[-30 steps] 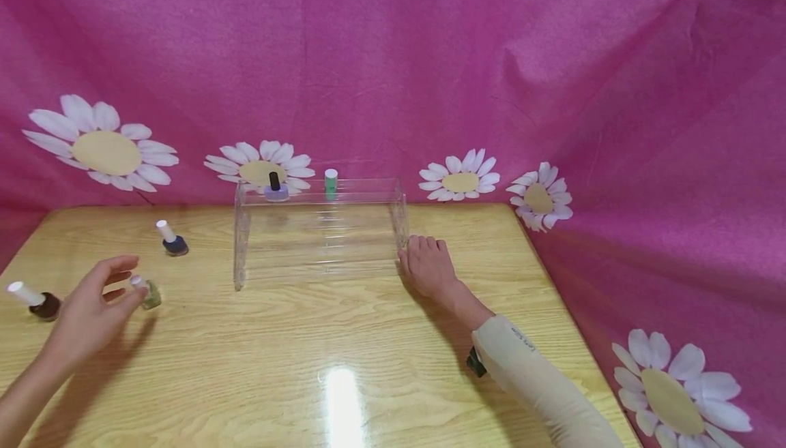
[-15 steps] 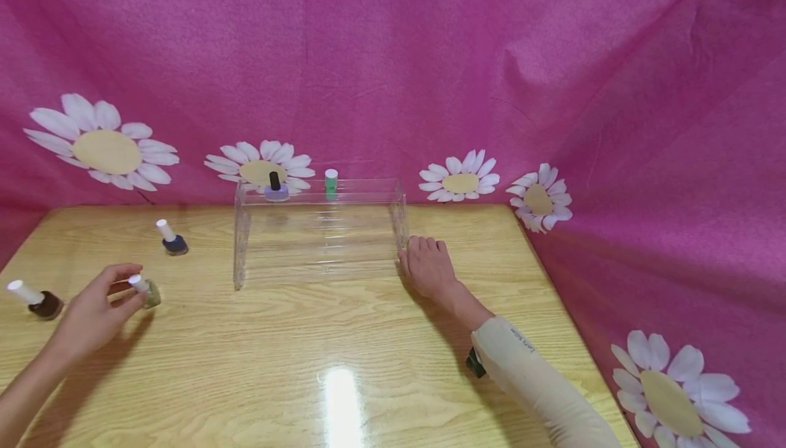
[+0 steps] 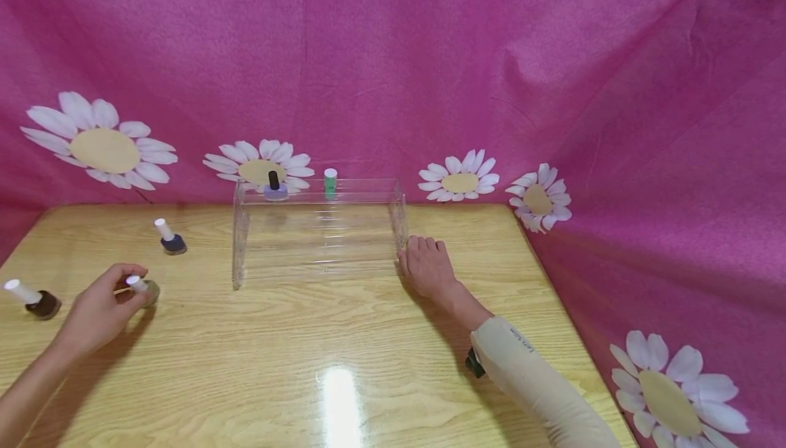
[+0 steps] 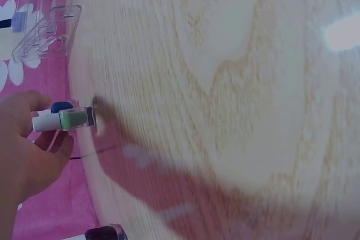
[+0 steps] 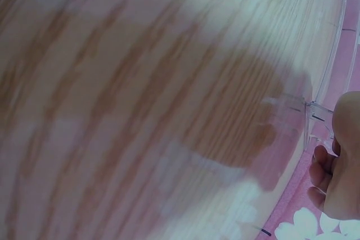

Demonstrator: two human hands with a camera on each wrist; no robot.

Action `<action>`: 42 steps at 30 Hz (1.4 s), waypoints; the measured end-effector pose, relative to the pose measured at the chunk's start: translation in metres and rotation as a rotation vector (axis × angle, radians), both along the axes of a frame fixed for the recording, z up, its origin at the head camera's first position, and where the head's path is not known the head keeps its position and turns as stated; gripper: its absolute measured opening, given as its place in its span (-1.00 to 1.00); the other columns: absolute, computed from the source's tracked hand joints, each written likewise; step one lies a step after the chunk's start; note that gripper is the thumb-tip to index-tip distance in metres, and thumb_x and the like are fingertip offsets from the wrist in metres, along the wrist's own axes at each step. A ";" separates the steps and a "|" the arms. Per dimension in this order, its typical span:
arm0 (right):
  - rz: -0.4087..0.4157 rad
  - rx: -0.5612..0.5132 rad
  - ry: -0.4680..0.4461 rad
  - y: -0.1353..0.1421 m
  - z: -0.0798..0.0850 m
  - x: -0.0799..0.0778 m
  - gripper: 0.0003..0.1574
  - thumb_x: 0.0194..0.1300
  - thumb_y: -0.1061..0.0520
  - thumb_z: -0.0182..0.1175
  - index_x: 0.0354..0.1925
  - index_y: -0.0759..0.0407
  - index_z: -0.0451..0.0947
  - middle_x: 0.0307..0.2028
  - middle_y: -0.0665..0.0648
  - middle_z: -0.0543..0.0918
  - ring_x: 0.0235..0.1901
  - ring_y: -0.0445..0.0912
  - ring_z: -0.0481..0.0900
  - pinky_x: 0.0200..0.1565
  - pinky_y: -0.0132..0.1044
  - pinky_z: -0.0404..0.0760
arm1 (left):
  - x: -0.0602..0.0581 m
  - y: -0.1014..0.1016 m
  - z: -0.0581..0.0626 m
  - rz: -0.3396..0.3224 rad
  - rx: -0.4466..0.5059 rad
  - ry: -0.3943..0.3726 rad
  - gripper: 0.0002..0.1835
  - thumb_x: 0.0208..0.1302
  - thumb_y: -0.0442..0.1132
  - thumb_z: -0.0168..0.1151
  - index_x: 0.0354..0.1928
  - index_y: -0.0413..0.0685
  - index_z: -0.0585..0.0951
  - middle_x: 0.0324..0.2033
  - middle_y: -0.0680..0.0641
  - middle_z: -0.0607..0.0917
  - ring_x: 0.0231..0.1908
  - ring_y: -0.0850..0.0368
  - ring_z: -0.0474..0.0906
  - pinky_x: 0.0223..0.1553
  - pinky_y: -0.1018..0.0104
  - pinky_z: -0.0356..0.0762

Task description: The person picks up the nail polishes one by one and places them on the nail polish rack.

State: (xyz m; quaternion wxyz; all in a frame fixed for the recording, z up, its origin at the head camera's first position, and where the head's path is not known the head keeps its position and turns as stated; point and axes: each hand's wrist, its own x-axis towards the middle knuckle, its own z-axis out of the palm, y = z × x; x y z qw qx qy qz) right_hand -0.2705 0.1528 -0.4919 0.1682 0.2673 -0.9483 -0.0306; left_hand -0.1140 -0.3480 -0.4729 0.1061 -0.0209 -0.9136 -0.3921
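"While the person's left hand is at the left of the pale wood-grain tabletop, where is the small green nail-polish bottle with the white cylindrical cap?"

"Between thumb and index finger, just beyond the palm. Digits curve about it from opposite sides; whether they clamp it, cannot tell."

"Long axis?"

"Runs cap to base. Head view: cap points up and left, base down and right. Left wrist view: nearly level across the frame, cap toward the palm, base away. Base contact with the wood: unclear."

"Neighbours?"

"Navy, white-capped polish bottle near, farther back. Dark brown, white-capped polish bottle left of the hand."

"And the right hand?"

"Fingers curled on the near right end of a clear plastic tiered rack, gripping it, well apart from the green bottle."
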 end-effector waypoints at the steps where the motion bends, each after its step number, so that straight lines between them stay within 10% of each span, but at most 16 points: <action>1: -0.003 0.002 -0.011 0.000 0.000 0.000 -0.59 0.54 -0.01 -0.03 -0.41 0.23 0.26 -0.54 0.13 0.35 -0.41 0.13 0.48 -0.33 -0.05 0.45 | 0.000 0.000 0.000 0.003 -0.002 -0.007 -0.65 0.30 -0.47 0.24 0.06 -0.51 0.43 -0.06 -0.54 0.54 -0.24 0.71 0.33 -0.31 0.81 0.36; 16: -0.007 0.005 -0.014 -0.002 0.000 -0.001 -0.58 0.55 -0.03 -0.06 -0.38 0.23 0.29 -0.54 0.12 0.37 -0.42 0.12 0.48 -0.34 -0.05 0.46 | -0.001 0.001 -0.006 0.030 -0.054 0.033 -0.59 0.19 -0.51 0.32 0.06 -0.45 0.44 -0.15 -0.50 0.59 -0.30 0.74 0.28 -0.36 0.80 0.32; 26: 0.023 -0.021 0.041 -0.001 -0.001 -0.003 -0.59 0.51 0.00 0.00 -0.43 0.21 0.22 -0.59 0.09 0.26 -0.48 0.11 0.46 -0.40 -0.07 0.43 | -0.001 0.000 -0.004 0.082 -0.093 -0.070 -0.50 0.26 -0.44 0.29 0.15 -0.52 0.33 -0.09 -0.60 0.52 -0.20 -0.26 0.60 -0.47 0.67 0.35; 38: 0.031 -0.041 0.048 0.000 0.000 -0.001 -0.61 0.49 0.01 0.00 -0.42 0.22 0.22 -0.57 0.12 0.33 -0.47 0.12 0.47 -0.39 -0.05 0.45 | 0.001 -0.002 -0.004 0.114 -0.124 -0.105 -0.57 0.26 -0.40 0.29 0.03 -0.62 0.42 -0.12 -0.61 0.56 -0.16 -0.49 0.57 -0.39 0.50 0.41; 42: 0.037 -0.049 0.045 0.000 0.000 0.001 -0.62 0.48 0.02 0.01 -0.42 0.21 0.22 -0.57 0.11 0.31 -0.47 0.11 0.45 -0.40 -0.07 0.43 | 0.002 0.002 0.001 0.105 -0.089 -0.103 -0.55 0.32 -0.34 0.29 0.10 -0.55 0.44 -0.05 -0.58 0.56 -0.15 -0.27 0.64 -0.42 0.66 0.34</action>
